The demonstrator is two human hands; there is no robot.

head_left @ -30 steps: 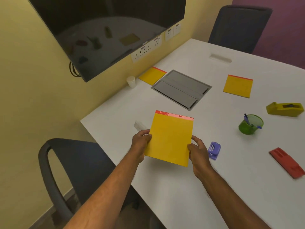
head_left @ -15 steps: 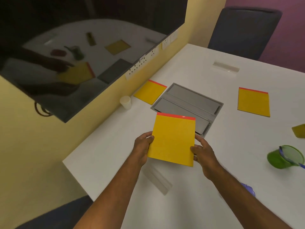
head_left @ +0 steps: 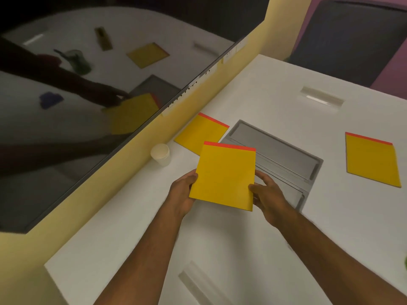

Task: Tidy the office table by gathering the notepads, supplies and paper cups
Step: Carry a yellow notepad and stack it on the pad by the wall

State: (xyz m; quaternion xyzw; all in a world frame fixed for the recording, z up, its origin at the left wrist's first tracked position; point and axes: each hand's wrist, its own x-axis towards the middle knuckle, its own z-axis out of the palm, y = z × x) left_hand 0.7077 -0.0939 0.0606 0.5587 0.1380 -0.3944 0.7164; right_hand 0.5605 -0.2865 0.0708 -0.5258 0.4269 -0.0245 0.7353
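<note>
Both hands hold one yellow notepad (head_left: 224, 176) with a red top strip, raised above the white table (head_left: 253, 238). My left hand (head_left: 184, 191) grips its lower left edge and my right hand (head_left: 267, 194) its lower right edge. A second yellow notepad (head_left: 198, 133) lies flat by the wall, just beyond the held one and partly hidden by it. A third yellow notepad (head_left: 372, 160) lies flat at the right. A white paper cup (head_left: 160, 154) stands near the wall, left of the held notepad.
A grey cable hatch (head_left: 282, 150) is set into the table under and beyond my right hand. A large dark wall screen (head_left: 88, 95) hangs close on the left. A dark chair (head_left: 352, 36) stands at the far end. Two slots in the table, one far (head_left: 321, 99), one near (head_left: 198, 280).
I have moved forward along the table with the notepad held in both hands. The green pen holder, tape dispenser, purple item and red item have left the view.
</note>
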